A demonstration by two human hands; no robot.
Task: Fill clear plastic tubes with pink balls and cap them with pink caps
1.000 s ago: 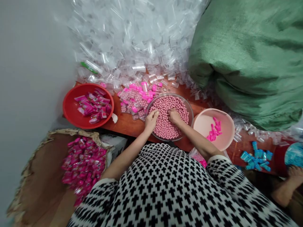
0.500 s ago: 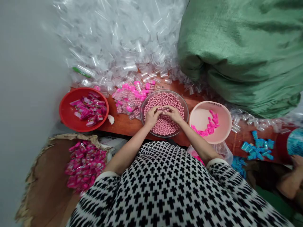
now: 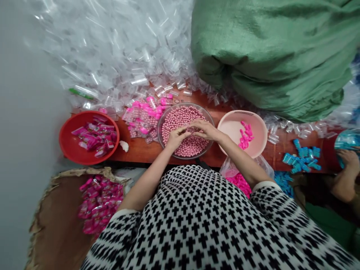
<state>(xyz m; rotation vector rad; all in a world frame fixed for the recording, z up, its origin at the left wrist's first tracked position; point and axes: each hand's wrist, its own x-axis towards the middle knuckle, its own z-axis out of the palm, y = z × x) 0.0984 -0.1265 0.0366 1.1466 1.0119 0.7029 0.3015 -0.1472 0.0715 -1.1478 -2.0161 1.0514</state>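
Both hands are over a clear round bowl [image 3: 161, 144] filled with small pink beads [image 3: 180, 114]. Curled from the left side, my left hand [image 3: 177, 137] has its thumb and fingertips on a small see-through piece that looks like a clear plastic tube, mostly hidden by the fingers. My right hand [image 3: 207, 130] arches in from the other side, its fingers and thumb closed around the opposite end of that piece. Left of the bowl lie several clear containers of pink beads with bright pink caps [image 3: 144, 130]. To its right, a pale pink basin [image 3: 229, 123] holds bright pink pieces [image 3: 246, 135].
A red basin [image 3: 66, 137] with pink packets stands at left, above a carton [image 3: 56, 210] of similar packets. Clear tubes [image 3: 120, 45] pile up behind, beside a large green sack [image 3: 267, 48]. Blue pieces [image 3: 303, 159] and another person's hand [image 3: 348, 159] are at right.
The view has shifted, so most things sit further left. My right hand has lifted and arched, with its fingers reaching further over toward my left hand. Both hands stay above the beads.
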